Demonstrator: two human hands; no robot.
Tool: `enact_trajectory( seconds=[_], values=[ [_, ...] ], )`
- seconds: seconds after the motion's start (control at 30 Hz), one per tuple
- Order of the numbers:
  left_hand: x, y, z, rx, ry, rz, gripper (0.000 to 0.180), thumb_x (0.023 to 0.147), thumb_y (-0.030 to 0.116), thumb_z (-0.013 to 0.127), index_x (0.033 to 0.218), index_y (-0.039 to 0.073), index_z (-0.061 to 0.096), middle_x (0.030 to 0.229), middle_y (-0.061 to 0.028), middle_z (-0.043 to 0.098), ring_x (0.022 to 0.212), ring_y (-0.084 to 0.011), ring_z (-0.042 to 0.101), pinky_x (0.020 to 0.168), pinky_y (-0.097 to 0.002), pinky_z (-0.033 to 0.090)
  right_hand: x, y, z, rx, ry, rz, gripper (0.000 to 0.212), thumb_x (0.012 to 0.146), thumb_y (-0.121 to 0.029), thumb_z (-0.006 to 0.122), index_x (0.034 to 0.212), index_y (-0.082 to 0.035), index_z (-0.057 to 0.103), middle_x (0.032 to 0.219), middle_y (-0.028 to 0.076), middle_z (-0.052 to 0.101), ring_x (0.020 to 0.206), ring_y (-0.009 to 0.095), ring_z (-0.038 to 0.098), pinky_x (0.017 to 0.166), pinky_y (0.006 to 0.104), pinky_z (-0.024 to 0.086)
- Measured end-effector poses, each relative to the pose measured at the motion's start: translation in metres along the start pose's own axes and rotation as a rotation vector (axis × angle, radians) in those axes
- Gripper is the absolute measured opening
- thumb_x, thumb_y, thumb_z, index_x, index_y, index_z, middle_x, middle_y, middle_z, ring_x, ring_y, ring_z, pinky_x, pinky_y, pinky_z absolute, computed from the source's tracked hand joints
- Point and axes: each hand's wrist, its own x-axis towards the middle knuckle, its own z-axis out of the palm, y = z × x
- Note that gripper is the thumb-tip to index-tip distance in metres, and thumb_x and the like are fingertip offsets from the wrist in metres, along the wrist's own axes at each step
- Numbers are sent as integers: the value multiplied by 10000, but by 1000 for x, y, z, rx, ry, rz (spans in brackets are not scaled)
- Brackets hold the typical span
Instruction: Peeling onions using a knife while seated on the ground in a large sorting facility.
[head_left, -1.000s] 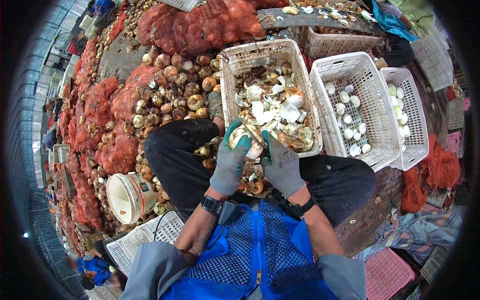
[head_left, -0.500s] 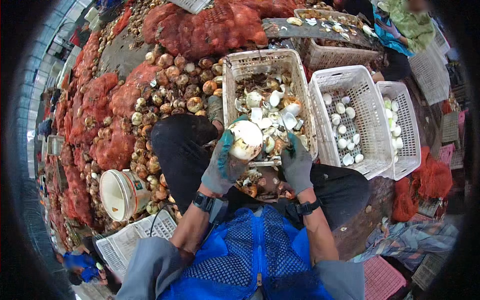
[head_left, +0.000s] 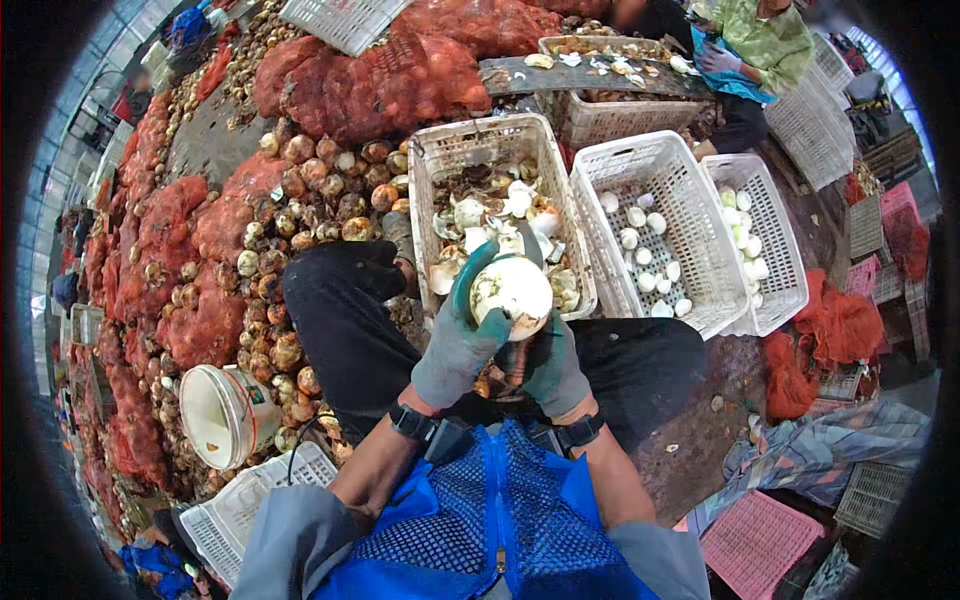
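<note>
A large, mostly white peeled onion (head_left: pixel 512 292) with brownish patches is in front of me, over the near edge of a dirty white crate (head_left: pixel 470 147). My left hand (head_left: pixel 460 350), in a grey and green glove, is closed round its left side, thumb across the front. My gloved right hand (head_left: pixel 556 375) is closed against its lower right side. Its fingers are mostly hidden behind the onion, and what they grip cannot be made out. Skins and cut onion pieces (head_left: pixel 470 215) fill much of the crate.
To the right, two white crates (head_left: pixel 712 262) hold peeled onions (head_left: pixel 645 250). Unpeeled onions (head_left: pixel 325 180) and red mesh sacks (head_left: pixel 390 90) lie at the left. A white bucket (head_left: pixel 212 420) stands near my left knee. Another person (head_left: pixel 770 50) sits at the far right.
My right hand has come left to the onion, from over the crate's right side. My left hand and the onion have shifted slightly right, and the whole view has turned a little.
</note>
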Motion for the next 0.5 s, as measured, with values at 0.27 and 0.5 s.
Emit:
enact_trajectory(
  seconds=[0.27,0.5],
  values=[
    [-10,16,-6,351,-2,1,783,1037,239,797,1667,-17,407,1591,-148,561,1420,-210,559,1200,-389,453,-13,-35,26,-357,-10,-447,526,1150,-434,594,1445,0,643,1359,103,718,1130,213,732,962,357,591],
    [-32,-18,-50,1202,-212,490,585,1090,75,622,1648,35,451,1469,-121,642,1337,-204,635,1128,-384,527,-24,-34,34,-1566,30,-1254,352,1060,-205,681,1304,46,718,1048,206,760,975,339,767,879,441,596]
  ],
)
